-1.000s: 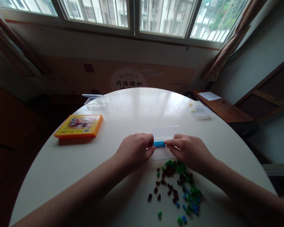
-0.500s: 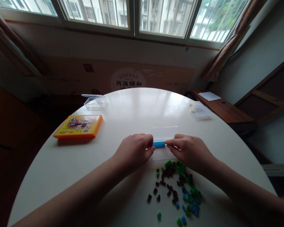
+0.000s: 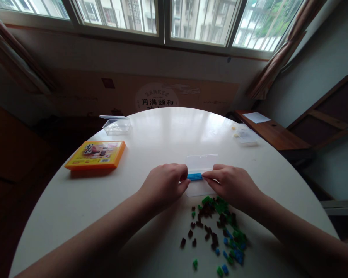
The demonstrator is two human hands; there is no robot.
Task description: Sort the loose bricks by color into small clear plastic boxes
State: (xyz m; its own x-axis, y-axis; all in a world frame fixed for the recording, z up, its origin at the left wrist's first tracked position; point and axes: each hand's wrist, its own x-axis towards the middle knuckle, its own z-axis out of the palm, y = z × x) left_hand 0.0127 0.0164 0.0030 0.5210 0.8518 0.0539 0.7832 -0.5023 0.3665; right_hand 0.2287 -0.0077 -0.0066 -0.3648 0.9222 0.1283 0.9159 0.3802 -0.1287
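Observation:
A flat blue studded building plate (image 3: 194,177) is held between my two hands, above a clear plastic case (image 3: 201,189) that lies unfolded on the table. My left hand (image 3: 168,181) is closed on the plate's left end, with thumb and curled fingers around it. At the right end, my right hand (image 3: 232,181) pinches with thumb and forefinger; its fingertips hide whether a small piece is between them. Nearer to me lies a loose spread of small brown bricks (image 3: 207,210), green bricks (image 3: 222,206) and blue bricks (image 3: 238,256).
An orange-and-yellow box (image 3: 95,155) lies on the left of the round white table (image 3: 174,131). Behind it stands a clear container (image 3: 117,126) with its lid raised. Another clear box (image 3: 246,137), with small yellow pieces beside it, is at the far right.

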